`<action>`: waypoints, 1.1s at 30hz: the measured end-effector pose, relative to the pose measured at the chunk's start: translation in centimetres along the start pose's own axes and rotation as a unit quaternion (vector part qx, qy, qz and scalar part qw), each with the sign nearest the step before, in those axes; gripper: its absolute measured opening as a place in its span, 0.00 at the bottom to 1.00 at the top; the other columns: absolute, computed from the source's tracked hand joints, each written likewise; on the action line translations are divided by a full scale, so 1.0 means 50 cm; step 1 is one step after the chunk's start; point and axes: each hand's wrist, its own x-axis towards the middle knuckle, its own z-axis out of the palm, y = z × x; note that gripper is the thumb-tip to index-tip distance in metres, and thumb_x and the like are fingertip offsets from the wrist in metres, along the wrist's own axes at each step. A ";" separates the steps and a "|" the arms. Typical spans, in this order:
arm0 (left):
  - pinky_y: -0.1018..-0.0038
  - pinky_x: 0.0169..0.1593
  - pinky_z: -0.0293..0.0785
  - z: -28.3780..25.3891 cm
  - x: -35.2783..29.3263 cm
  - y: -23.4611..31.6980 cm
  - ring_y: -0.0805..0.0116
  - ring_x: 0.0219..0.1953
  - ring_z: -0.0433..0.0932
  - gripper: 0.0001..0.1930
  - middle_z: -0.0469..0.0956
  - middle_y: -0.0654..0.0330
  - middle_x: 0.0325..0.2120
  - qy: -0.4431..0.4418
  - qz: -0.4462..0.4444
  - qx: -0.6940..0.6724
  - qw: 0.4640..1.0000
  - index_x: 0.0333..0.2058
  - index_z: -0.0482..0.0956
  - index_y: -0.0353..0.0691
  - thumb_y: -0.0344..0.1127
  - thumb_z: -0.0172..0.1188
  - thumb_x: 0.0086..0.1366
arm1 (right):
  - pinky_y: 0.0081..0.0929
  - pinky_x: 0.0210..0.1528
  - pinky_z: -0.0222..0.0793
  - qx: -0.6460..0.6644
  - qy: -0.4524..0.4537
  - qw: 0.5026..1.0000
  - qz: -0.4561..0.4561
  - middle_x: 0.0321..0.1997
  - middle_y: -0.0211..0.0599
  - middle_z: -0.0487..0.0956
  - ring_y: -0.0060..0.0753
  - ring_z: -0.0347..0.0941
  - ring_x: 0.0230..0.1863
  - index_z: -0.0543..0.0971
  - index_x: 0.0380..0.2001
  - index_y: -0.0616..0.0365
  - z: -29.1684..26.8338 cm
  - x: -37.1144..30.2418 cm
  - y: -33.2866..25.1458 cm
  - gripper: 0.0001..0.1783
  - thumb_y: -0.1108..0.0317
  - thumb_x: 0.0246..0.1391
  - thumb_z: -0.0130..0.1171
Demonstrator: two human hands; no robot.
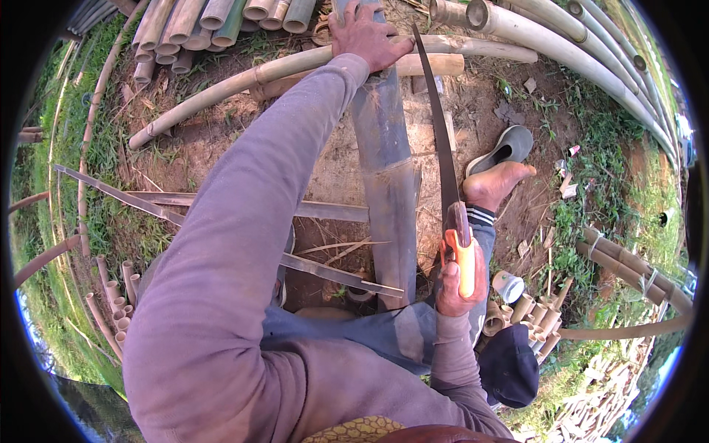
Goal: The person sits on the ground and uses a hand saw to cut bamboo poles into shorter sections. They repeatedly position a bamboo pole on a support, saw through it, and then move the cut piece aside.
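In the upper middle, my left hand (367,37) lies with fingers spread on the far part of a wide, dark bamboo length (390,199). This length runs from the top toward my legs and crosses a curved bamboo pole (244,83) and a shorter, thicker one (436,65). My right hand (452,290), close to my right knee, is closed round the orange handle of a handsaw (445,148). Its long dark blade points away from me, just right of the wide bamboo, with its tip near my left hand. Whether the teeth touch anything cannot be made out.
Cut bamboo poles (193,26) are stacked at the top left, long poles (569,59) at the top right. Thin split strips (332,273) lie across on the left. My bare right foot is beside a grey shoe (511,145). A white tub (507,286) stands near short bamboo pieces (543,317).
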 end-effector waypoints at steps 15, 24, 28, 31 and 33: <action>0.53 0.70 0.66 -0.073 -0.117 -0.220 0.51 0.65 0.74 0.27 0.77 0.56 0.61 -0.032 0.101 0.082 0.991 0.57 0.82 0.59 0.55 0.68 0.58 | 0.36 0.64 0.74 0.079 0.029 0.996 0.038 0.58 0.53 0.83 0.42 0.81 0.60 0.75 0.62 0.73 0.141 0.214 0.021 0.27 0.69 0.65 0.65; 0.53 0.53 0.82 -0.121 -0.074 -0.184 0.47 0.50 0.87 0.15 0.88 0.51 0.45 -0.169 -0.033 0.080 0.982 0.48 0.85 0.49 0.44 0.60 0.67 | 0.37 0.62 0.77 0.016 0.022 0.997 0.073 0.60 0.57 0.81 0.47 0.81 0.60 0.74 0.63 0.76 0.090 0.145 -0.045 0.27 0.66 0.69 0.61; 0.52 0.53 0.81 -0.111 -0.075 -0.195 0.46 0.49 0.86 0.15 0.88 0.52 0.43 -0.161 -0.035 0.072 0.984 0.47 0.84 0.49 0.46 0.63 0.65 | 0.37 0.59 0.79 0.065 0.031 0.994 0.084 0.58 0.58 0.83 0.49 0.84 0.58 0.73 0.63 0.79 0.033 0.016 -0.080 0.30 0.62 0.69 0.62; 0.52 0.54 0.81 -0.114 -0.074 -0.191 0.46 0.49 0.86 0.15 0.88 0.51 0.44 -0.187 -0.024 0.082 0.979 0.48 0.84 0.49 0.45 0.62 0.65 | 0.35 0.59 0.79 0.012 0.027 0.997 0.074 0.57 0.56 0.83 0.46 0.84 0.57 0.73 0.63 0.78 0.064 0.055 -0.054 0.30 0.62 0.69 0.63; 0.53 0.54 0.81 -0.119 -0.075 -0.185 0.48 0.50 0.86 0.15 0.87 0.51 0.46 -0.189 -0.024 0.072 0.979 0.49 0.85 0.49 0.43 0.59 0.67 | 0.33 0.59 0.78 0.003 0.034 0.998 0.044 0.57 0.54 0.84 0.43 0.84 0.56 0.74 0.63 0.76 0.129 0.168 -0.016 0.27 0.66 0.69 0.63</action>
